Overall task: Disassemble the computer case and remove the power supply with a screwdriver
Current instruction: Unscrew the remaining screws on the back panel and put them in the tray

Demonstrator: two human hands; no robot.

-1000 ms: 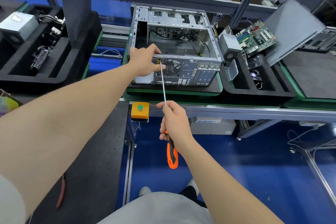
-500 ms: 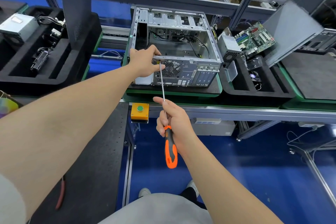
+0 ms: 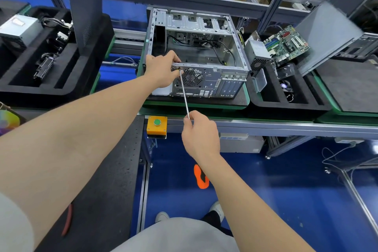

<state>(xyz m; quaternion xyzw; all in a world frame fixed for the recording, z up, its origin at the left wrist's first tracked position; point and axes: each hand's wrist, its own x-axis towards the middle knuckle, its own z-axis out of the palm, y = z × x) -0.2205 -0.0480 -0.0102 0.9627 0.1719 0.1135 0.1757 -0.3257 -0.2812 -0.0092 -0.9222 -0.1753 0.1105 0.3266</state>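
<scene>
left: black foam tray holding parts | left hand grasps top rear edge of the open computer case, centre, on a black mat | screwdriver tip on rear panel beside fan grille | right hand grasps the screwdriver | right: circuit board

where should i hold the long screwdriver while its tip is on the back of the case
Grip the orange handle at the near end, from the near side in line with the shaft: the screwdriver slopes up and away to the rear top edge of the computer case, and its shaft is thin. The right hand holds there; the left hand steadies the tip.
</scene>
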